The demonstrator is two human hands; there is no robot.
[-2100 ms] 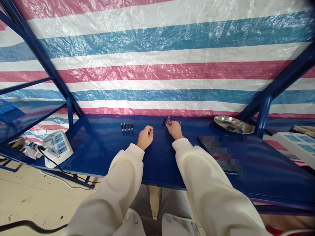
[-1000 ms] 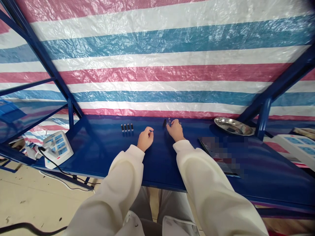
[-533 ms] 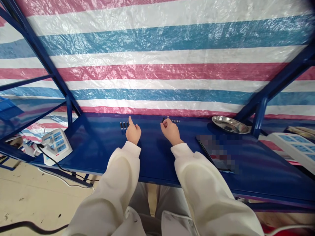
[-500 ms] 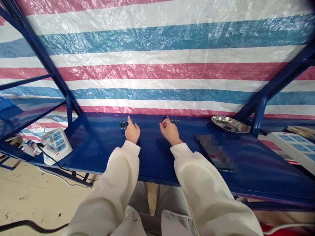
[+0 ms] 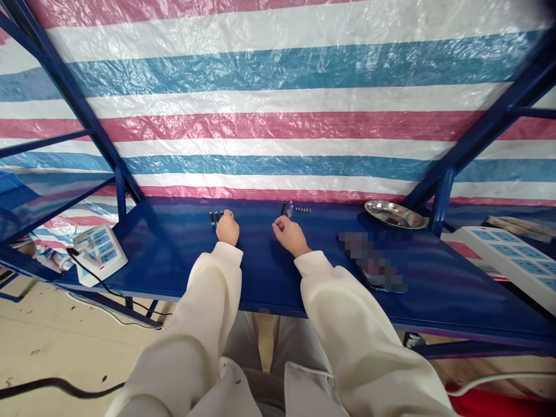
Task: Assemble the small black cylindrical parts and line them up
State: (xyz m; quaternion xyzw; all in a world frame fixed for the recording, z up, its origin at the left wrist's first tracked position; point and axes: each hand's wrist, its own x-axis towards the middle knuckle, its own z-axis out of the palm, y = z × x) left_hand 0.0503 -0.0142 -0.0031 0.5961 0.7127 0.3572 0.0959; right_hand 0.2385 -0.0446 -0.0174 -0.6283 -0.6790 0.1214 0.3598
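My left hand [image 5: 228, 228] is closed, its fingers curled down at the right end of a short row of small black cylinders [image 5: 212, 218] with pale lower ends. Whatever its fingertips hold is hidden. My right hand [image 5: 292, 236] has thumb and fingers drawn together; anything between them is too small to make out. Just beyond it lie a slim black piece [image 5: 284, 209] and a clear plastic piece [image 5: 290, 209], side by side. To their right, several small metal springs or similar coiled parts [image 5: 303, 210] form a row near the table's back edge.
On the blue table [image 5: 264, 278] lie a shallow metal dish [image 5: 393, 215] at back right and a blurred dark flat device [image 5: 373, 263]. White power strips stand left [image 5: 102, 255] and right [image 5: 508, 260]. A striped plastic sheet [image 5: 278, 124] hangs behind, between blue frame posts.
My left index finger, stretched forward before, is now curled down at the cylinders. My right hand has drawn back from the black and clear pieces, which now show more fully. The view has shifted slightly.
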